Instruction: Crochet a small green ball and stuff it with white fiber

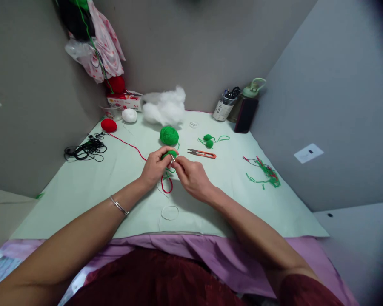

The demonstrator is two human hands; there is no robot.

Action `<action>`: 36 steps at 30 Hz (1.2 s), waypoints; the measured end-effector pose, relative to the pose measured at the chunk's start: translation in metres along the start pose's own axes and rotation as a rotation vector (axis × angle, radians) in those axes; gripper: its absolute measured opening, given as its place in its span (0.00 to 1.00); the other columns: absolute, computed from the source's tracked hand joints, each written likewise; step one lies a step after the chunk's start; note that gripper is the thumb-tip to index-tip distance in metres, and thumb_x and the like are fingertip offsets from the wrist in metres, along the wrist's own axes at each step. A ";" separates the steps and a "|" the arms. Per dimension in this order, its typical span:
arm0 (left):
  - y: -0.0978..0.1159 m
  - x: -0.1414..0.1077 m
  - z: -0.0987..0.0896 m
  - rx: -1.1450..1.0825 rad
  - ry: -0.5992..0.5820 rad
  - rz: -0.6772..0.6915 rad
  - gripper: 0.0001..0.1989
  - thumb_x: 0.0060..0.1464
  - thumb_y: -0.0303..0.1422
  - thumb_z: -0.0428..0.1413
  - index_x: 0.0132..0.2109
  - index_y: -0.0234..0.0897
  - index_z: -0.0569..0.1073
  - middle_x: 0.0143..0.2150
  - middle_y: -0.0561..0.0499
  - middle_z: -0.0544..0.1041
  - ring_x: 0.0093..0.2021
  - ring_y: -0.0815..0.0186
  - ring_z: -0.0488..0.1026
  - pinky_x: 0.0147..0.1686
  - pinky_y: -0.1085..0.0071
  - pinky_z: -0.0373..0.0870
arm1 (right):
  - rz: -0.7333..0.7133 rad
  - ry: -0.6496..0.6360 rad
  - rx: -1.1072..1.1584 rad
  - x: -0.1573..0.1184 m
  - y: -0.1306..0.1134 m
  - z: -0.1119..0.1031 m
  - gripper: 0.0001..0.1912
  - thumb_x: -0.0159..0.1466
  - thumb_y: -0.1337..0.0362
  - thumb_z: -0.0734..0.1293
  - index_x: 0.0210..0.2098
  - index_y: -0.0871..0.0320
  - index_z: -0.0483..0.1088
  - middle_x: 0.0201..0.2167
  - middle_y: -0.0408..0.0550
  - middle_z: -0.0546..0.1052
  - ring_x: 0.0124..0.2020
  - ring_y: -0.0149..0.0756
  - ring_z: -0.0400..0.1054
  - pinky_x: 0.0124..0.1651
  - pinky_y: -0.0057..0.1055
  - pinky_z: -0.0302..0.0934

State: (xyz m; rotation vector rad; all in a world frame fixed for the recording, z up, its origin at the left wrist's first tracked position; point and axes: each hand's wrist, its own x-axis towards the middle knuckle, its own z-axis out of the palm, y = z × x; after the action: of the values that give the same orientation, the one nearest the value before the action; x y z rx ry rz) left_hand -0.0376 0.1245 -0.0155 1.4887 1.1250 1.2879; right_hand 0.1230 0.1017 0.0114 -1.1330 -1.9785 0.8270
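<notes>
Closed around a small green crocheted piece point(169, 154) is my left hand point(153, 168), over the middle of the table. My right hand point(193, 176) pinches a thin metal crochet hook point(172, 157), whose tip meets the green piece. Most of the hook is hidden by my fingers. Below the hands hang green yarn ends and a loop of red yarn point(171, 187). A white thread point(170, 213) curls on the table nearer me. Just beyond my fingers sits a ball of green yarn point(169, 136).
Orange thread snips point(201, 153) and two small green pieces point(209, 144) lie to the right, with yarn scraps point(270, 173) farther over. White stuffing point(166, 108), a white ball point(129, 115), a red ball point(109, 125) and tangled black yarn point(87, 148) are at the back and left.
</notes>
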 end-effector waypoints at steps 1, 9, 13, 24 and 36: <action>0.000 0.000 0.000 -0.003 0.002 -0.001 0.09 0.56 0.33 0.56 0.41 0.38 0.80 0.24 0.56 0.71 0.25 0.66 0.67 0.28 0.70 0.65 | -0.021 -0.004 -0.060 -0.001 -0.001 0.001 0.07 0.68 0.63 0.63 0.33 0.53 0.67 0.21 0.39 0.64 0.22 0.31 0.50 0.32 0.32 0.45; 0.004 0.001 0.000 0.033 0.097 0.081 0.10 0.54 0.29 0.57 0.44 0.41 0.78 0.40 0.51 0.80 0.40 0.61 0.74 0.48 0.64 0.70 | 0.271 -0.339 0.686 0.015 0.007 -0.019 0.11 0.69 0.56 0.63 0.35 0.56 0.70 0.15 0.31 0.57 0.17 0.26 0.43 0.22 0.26 0.41; 0.000 0.004 -0.005 0.045 0.139 0.108 0.08 0.55 0.30 0.61 0.43 0.42 0.80 0.46 0.49 0.80 0.50 0.56 0.72 0.60 0.60 0.64 | 0.303 -0.687 0.918 0.010 0.003 -0.020 0.16 0.68 0.51 0.67 0.38 0.59 0.74 0.13 0.28 0.55 0.14 0.23 0.40 0.18 0.25 0.39; 0.002 0.009 -0.012 -0.293 0.053 -0.107 0.12 0.57 0.36 0.61 0.46 0.41 0.70 0.44 0.48 0.83 0.41 0.62 0.79 0.49 0.61 0.73 | 0.059 -0.373 -0.317 0.012 0.022 -0.061 0.07 0.66 0.70 0.67 0.35 0.58 0.79 0.32 0.50 0.77 0.35 0.38 0.69 0.41 0.35 0.61; 0.009 0.001 -0.002 -0.262 -0.031 -0.039 0.12 0.61 0.38 0.61 0.51 0.43 0.80 0.52 0.49 0.81 0.52 0.59 0.75 0.51 0.65 0.71 | 0.127 -0.241 0.503 0.017 0.021 -0.009 0.20 0.67 0.47 0.69 0.34 0.58 0.75 0.29 0.44 0.76 0.35 0.35 0.69 0.45 0.34 0.65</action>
State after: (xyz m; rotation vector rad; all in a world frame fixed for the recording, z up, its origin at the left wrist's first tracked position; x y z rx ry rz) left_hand -0.0389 0.1230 -0.0062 1.2828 0.9216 1.3252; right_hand 0.1337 0.1270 0.0042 -0.8947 -1.7435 1.4881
